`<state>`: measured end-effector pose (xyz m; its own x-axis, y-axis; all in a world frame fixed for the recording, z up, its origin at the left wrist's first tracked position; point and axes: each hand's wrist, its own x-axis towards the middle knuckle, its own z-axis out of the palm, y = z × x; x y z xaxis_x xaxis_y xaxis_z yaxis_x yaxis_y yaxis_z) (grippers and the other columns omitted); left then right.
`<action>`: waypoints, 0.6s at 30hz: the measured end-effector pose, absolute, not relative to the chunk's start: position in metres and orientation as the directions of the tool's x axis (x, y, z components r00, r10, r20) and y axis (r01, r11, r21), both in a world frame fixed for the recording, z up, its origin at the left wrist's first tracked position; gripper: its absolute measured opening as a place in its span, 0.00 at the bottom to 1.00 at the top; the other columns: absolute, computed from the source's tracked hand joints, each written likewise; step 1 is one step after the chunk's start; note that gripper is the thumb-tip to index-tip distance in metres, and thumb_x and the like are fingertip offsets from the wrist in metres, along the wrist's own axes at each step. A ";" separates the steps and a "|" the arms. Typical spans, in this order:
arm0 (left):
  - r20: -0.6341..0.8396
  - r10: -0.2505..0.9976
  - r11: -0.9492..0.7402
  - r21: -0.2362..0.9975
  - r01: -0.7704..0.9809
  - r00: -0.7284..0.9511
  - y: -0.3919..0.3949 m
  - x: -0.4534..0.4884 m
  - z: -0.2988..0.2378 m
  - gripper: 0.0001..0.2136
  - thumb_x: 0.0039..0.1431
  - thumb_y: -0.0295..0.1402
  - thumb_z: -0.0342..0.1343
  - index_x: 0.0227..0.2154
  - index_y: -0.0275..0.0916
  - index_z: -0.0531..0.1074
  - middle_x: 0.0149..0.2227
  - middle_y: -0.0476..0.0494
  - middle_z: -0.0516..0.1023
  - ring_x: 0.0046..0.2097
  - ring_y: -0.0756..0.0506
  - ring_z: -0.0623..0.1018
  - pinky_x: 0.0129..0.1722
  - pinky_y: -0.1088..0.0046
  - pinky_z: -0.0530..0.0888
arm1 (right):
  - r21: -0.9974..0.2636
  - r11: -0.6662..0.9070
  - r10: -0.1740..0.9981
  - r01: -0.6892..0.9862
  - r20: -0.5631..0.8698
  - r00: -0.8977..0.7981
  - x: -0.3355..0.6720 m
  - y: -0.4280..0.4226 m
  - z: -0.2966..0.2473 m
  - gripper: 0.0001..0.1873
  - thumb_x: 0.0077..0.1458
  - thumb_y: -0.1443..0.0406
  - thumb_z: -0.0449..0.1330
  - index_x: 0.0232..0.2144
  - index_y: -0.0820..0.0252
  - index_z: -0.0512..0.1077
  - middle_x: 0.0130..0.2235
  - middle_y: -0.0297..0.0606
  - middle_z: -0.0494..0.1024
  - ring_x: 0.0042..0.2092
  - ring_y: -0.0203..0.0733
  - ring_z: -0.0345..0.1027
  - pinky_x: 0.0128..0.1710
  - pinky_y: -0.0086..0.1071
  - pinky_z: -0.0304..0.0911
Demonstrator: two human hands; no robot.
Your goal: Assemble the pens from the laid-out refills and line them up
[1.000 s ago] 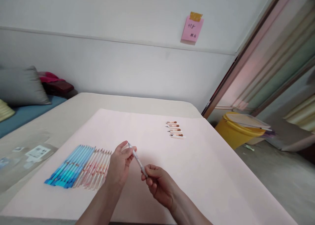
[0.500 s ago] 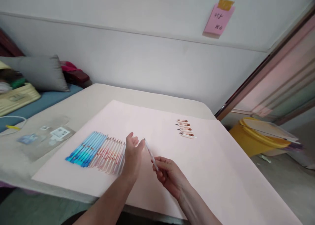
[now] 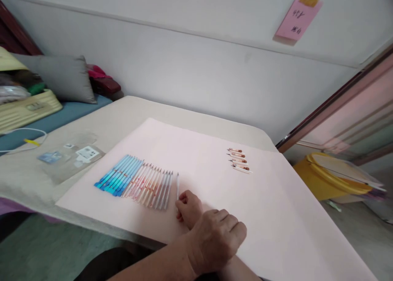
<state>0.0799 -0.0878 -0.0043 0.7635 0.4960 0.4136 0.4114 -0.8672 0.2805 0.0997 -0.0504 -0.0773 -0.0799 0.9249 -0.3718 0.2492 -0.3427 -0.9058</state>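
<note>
Near the front middle of the pink-white sheet, my right hand (image 3: 189, 208) pinches the lower end of a slim pale pen (image 3: 177, 182), its dark tip pointing away from me. Left of it lies a close row of pens: blue ones (image 3: 118, 176), then pinkish ones (image 3: 143, 182), then greyish ones (image 3: 165, 190). A narrow gap parts the held pen from this row. My left hand (image 3: 217, 238) crosses over my right wrist with its fingers curled; what lies under them is hidden.
Several short brown-ended pen-like pieces (image 3: 239, 160) lie at the sheet's right. Clear plastic packaging (image 3: 72, 160) rests on the table's left side. A yellow bin (image 3: 331, 180) stands on the floor at right. Behind the table rises a white wall (image 3: 196, 64).
My right hand has moved left and down, bringing the pen beside the row. My left hand has left the row and swung right across my right wrist, its fingers now curled.
</note>
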 end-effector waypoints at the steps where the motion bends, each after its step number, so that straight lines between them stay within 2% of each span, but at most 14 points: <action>1: 0.413 0.502 -0.864 0.272 0.423 0.760 -0.087 0.079 -0.004 0.03 0.57 0.27 0.45 0.31 0.37 0.62 0.30 0.44 0.68 0.32 0.47 0.66 0.32 0.69 0.64 | -0.903 -0.331 0.933 0.275 -0.357 -0.051 0.094 -0.050 -0.077 0.06 0.42 0.71 0.52 0.24 0.55 0.59 0.13 0.23 0.62 0.13 0.32 0.56 0.12 0.25 0.48; 5: 0.443 0.508 -0.861 0.250 0.442 0.739 -0.085 0.079 -0.006 0.02 0.58 0.27 0.45 0.30 0.37 0.61 0.29 0.45 0.67 0.31 0.47 0.66 0.30 0.69 0.64 | -0.898 -0.265 0.957 0.352 -0.289 -0.016 0.081 -0.054 -0.075 0.08 0.41 0.72 0.52 0.23 0.55 0.57 0.15 0.23 0.63 0.13 0.33 0.59 0.10 0.25 0.49; 12: 0.460 0.487 -0.871 0.191 0.453 0.742 -0.084 0.079 -0.009 0.03 0.57 0.26 0.44 0.30 0.36 0.62 0.29 0.44 0.67 0.31 0.47 0.66 0.29 0.69 0.65 | -0.908 -0.270 0.952 0.322 -0.301 -0.050 0.078 -0.055 -0.078 0.07 0.44 0.72 0.51 0.24 0.55 0.57 0.15 0.23 0.63 0.13 0.33 0.59 0.10 0.23 0.49; 18: 0.459 0.491 -0.869 0.196 0.454 0.740 -0.084 0.080 -0.009 0.04 0.58 0.26 0.44 0.29 0.37 0.62 0.28 0.44 0.68 0.30 0.47 0.66 0.28 0.68 0.65 | -0.915 -0.235 0.963 0.327 -0.265 -0.050 0.080 -0.051 -0.080 0.08 0.43 0.73 0.51 0.24 0.55 0.58 0.14 0.23 0.63 0.13 0.32 0.58 0.11 0.23 0.50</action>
